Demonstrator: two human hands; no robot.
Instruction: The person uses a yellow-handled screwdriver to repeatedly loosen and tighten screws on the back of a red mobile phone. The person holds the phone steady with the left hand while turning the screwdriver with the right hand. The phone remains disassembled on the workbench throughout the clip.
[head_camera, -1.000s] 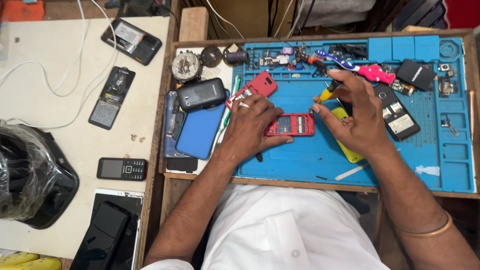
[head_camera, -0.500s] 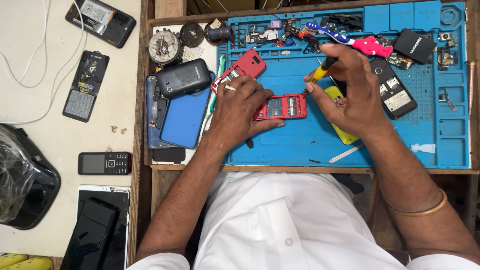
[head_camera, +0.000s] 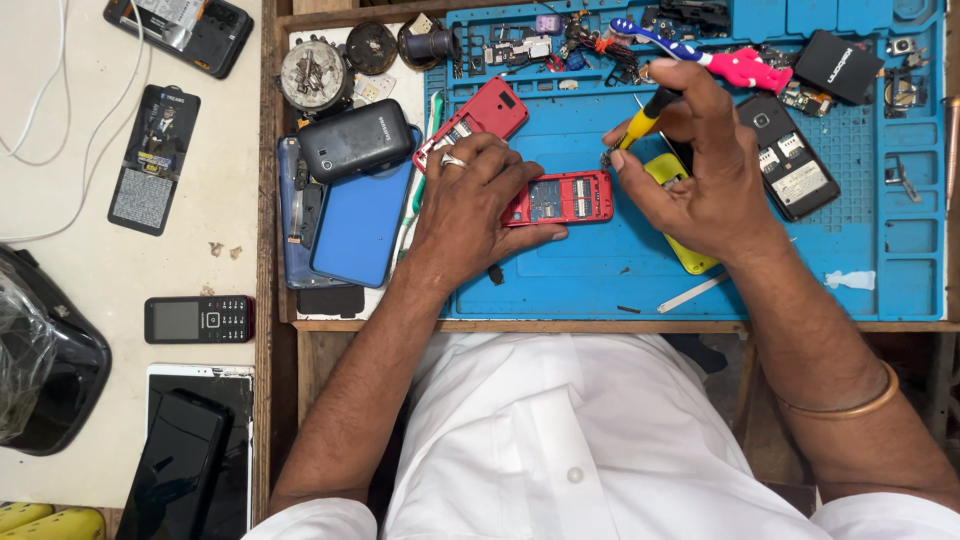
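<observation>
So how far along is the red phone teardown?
Done: red back cover lies off, beside the left hand. In hand: that hand pins the opened red phone while the right hand holds a yellow-handled screwdriver at its corner. Left: its board remains in the frame.

I am looking at a phone repair bench, a small workshop. The blue mat with moulded trays is the landmark: its top edge is littered with loose boards, screws and small parts, and an opened red phone lies at its middle. Just left of the mat sits a stack of handsets and covers. Further left, on the pale counter, lie more phones and a white cable. At the mat's right side rests a black phone with its back off.
</observation>
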